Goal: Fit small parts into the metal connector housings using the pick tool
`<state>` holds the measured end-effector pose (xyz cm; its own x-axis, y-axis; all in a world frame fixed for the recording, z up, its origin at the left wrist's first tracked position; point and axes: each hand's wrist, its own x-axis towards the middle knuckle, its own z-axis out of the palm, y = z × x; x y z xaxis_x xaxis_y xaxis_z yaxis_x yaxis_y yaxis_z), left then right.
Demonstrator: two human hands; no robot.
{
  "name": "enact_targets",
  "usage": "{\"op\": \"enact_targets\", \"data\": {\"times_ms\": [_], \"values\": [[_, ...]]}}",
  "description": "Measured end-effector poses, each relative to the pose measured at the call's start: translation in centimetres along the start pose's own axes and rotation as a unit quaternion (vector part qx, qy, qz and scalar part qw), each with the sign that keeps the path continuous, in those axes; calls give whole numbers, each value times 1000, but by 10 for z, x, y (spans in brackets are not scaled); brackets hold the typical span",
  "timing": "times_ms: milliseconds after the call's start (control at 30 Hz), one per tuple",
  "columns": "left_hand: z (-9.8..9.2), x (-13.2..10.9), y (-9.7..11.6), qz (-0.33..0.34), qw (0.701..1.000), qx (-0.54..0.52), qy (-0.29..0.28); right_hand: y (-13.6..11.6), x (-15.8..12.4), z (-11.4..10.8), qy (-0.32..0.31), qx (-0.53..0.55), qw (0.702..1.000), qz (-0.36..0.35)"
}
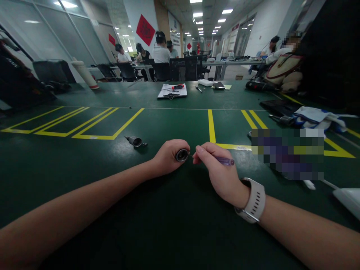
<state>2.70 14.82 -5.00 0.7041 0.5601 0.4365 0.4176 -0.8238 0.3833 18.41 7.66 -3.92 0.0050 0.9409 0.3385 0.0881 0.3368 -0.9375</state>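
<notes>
My left hand (168,157) is wrapped round a dark cylindrical part (182,155), its round open end with a metal rim facing me. The rest of that part is hidden in the fist. My right hand (219,168) grips a screwdriver (225,161) with a clear purple handle. Its thin tip points left, close to the cylinder's rim; whether they touch I cannot tell. Left of my hands, a dark metal conical piece (136,141) with a hollow end lies on the green table (135,232), a small dark bit beside it.
Yellow tape (212,125) marks areas on the table. A clipboard (172,91) bears a red-and-black tool, with a pen (198,89) nearby. At right lie a blurred-out purple item (281,153) and a white-and-blue cloth (319,118). A pale cup (85,74) stands back left. Several people sit beyond.
</notes>
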Motion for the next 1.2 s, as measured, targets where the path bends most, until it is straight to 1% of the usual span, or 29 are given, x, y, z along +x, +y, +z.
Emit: {"op": "enact_targets", "data": {"times_ms": [67, 133, 233, 300, 367, 433, 533, 600, 667, 833, 1000, 1200], "values": [[1, -1, -1, -9, 1000, 0, 0, 3, 3, -1, -14, 19, 1000, 16], [1, -3, -2, -19, 1000, -8, 5, 8, 6, 0, -17, 86, 995, 46], [2, -5, -3, -22, 999, -20, 13, 14, 8, 4, 0, 197, 973, 116], [2, -5, -4, -18, 999, -28, 10, 14, 7, 6, 20, 242, 956, 165], [2, -5, -5, -18, 999, -33, 11, 14, 6, 7, 35, 263, 946, 188], [2, -6, -4, -22, 999, -31, 15, 13, 5, 6, 32, 248, 954, 165], [1, -7, -2, -20, 999, -27, 12, 13, 2, 3, -1, 188, 978, 94], [1, -8, -1, -17, 1000, -26, -1, 14, 1, 1, -18, 173, 982, 80], [1, -8, 0, -14, 999, -28, -9, 15, 1, 1, -18, 187, 978, 95], [1, -7, 1, -12, 999, -37, -23, 14, 3, 1, 7, 238, 959, 153], [1, -7, 1, -16, 999, -36, -25, 14, 4, -1, 8, 255, 954, 158], [1, -7, 1, -25, 999, -40, -21, 9, 4, -2, 15, 231, 959, 161]]}}
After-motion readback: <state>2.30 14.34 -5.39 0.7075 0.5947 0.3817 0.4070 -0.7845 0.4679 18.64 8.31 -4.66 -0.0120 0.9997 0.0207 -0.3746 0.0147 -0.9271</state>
